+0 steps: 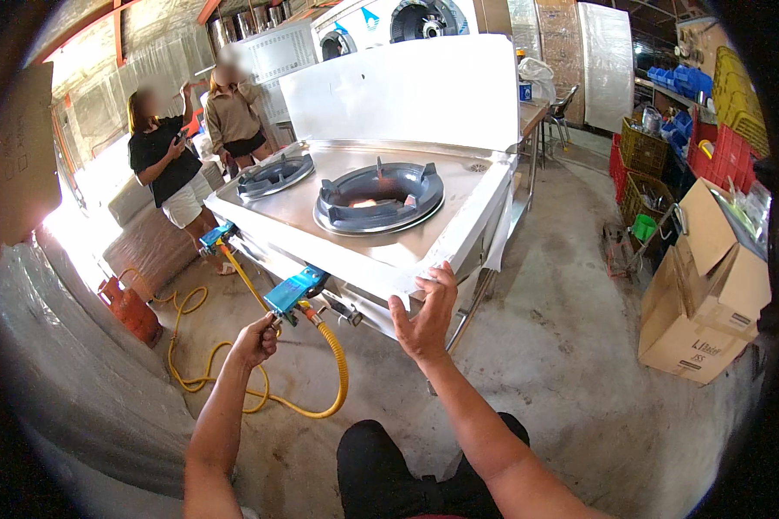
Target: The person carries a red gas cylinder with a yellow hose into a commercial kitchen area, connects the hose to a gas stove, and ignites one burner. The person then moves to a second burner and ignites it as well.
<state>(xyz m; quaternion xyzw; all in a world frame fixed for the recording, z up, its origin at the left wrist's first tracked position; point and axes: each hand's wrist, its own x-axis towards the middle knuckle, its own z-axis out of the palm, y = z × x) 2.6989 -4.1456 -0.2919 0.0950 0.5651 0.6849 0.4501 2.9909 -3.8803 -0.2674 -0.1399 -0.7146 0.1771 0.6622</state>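
Note:
A stainless steel gas stove (299,216) with two burners stands before me. Orange flame shows inside the nearer burner ring (378,197); the smaller burner ring (275,176) lies to its left. My left hand (255,341) is curled closed at the outer end of a blue gas valve (294,291) under the stove's front edge, pinching a small metal part there. On the stove's front right corner rests my right hand (426,316), its fingers spread. A yellow gas hose (337,363) hangs from the valve. Farther left, a second blue valve (216,236) serves the other burner.
A red gas cylinder (130,311) stands at the left, with hose looped on the floor. Two people stand behind the stove's left side. A cardboard box (697,294) and stacked crates (645,151) line the right. Plastic-wrapped goods (86,363) fill the near left.

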